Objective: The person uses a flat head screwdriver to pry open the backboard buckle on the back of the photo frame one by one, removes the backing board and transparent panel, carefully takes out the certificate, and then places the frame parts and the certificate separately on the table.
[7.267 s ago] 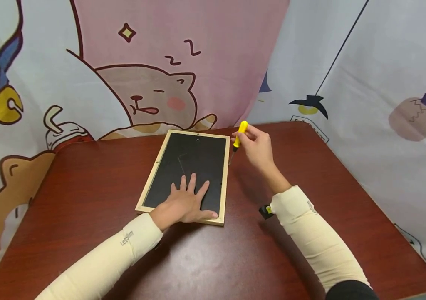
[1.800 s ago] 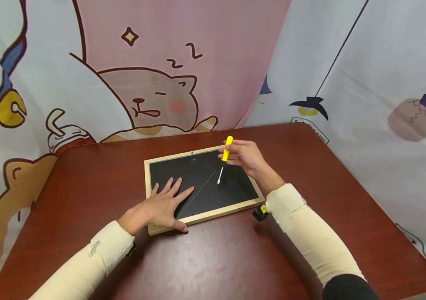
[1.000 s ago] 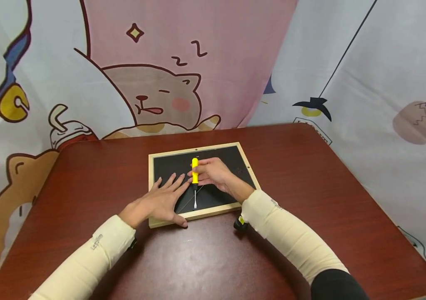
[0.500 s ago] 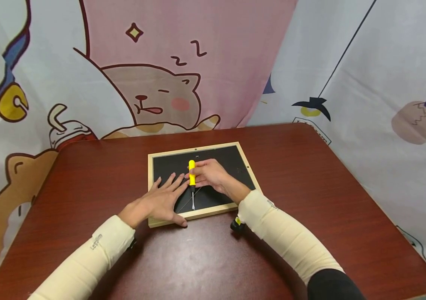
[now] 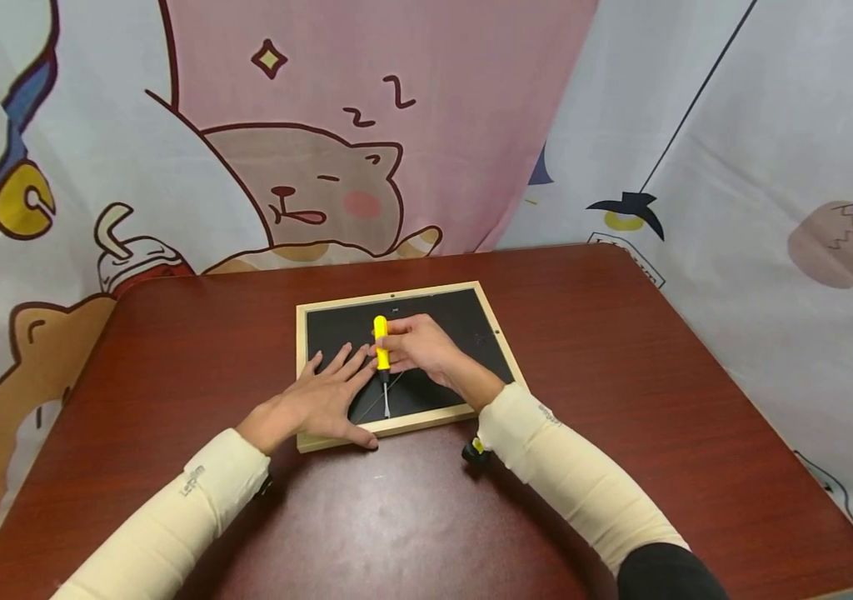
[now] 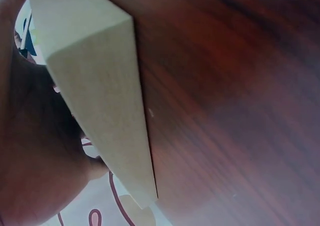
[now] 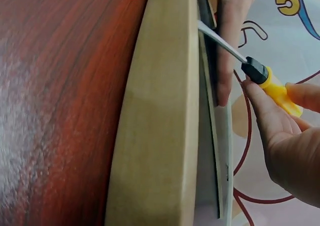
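A picture frame [image 5: 411, 422] of pale wood lies on the table, its black backing board [image 5: 441, 312] facing up. My left hand [image 5: 321, 404] rests with spread fingers on its near left corner, thumb over the near edge. In my right hand [image 5: 422, 346] I hold a screwdriver [image 5: 382, 342] with a yellow handle, pinched between thumb and fingers. Its flat tip points down at the inside of the near edge; in the right wrist view, the screwdriver [image 7: 257, 71] reaches the inner lip of the wooden frame [image 7: 155, 111]. The left wrist view shows the wooden side [image 6: 102, 91].
The reddish-brown table [image 5: 621, 400] spreads around the frame on all sides. A printed cartoon curtain [image 5: 471, 125] hangs behind it. A small black wrist device [image 5: 475, 450] sits under the right sleeve.
The frame has turned from lengthways to crosswise. My left hand has shifted to its left corner, and the screwdriver has gone from the right side to the near edge, almost still lately.
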`<state>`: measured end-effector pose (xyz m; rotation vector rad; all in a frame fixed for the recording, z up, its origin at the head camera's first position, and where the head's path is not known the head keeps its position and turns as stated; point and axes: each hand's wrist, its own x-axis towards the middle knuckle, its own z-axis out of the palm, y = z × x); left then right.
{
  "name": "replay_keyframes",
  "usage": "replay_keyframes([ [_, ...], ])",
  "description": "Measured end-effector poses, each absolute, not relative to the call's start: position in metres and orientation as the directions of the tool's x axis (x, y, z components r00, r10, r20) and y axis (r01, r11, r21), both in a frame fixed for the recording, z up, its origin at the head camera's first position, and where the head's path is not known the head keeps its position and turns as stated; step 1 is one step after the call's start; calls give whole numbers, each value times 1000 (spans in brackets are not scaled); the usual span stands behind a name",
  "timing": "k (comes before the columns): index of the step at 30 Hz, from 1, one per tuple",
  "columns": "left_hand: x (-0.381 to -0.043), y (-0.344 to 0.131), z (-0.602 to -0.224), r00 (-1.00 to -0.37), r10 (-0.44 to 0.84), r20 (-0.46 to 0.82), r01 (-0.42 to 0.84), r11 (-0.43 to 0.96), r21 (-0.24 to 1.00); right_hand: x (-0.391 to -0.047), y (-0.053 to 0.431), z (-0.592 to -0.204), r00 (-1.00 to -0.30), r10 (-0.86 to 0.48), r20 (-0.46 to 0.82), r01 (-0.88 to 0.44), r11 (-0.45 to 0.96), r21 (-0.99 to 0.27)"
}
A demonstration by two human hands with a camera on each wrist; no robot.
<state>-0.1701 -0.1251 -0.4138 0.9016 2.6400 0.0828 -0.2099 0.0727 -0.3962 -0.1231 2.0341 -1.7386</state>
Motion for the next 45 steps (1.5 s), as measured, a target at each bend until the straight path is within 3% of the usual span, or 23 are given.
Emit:
replay_keyframes([
  [9, -168, -128, -418, -741, 598, -306, 573, 800, 177, -202, 76, -390, -857, -444, -264, 250, 90, -964],
  [15, -169, -128, -416, -742, 603, -293, 579, 797, 174, -200, 77, -390, -869, -443, -222, 207, 82, -975],
  [28, -171, -126, -416, -740, 607, -289, 578, 794, 187, -177, 77, -380, -911, -402, -89, 34, 143, -989],
  [38, -171, -125, -415, -742, 616, -265, 590, 787, 179, -154, 79, -383, -917, -384, 104, -205, 234, -950],
  [45, -169, -126, -415, -741, 615, -269, 581, 788, 201, -133, 82, -393, -881, -398, 257, -341, 157, -927],
])
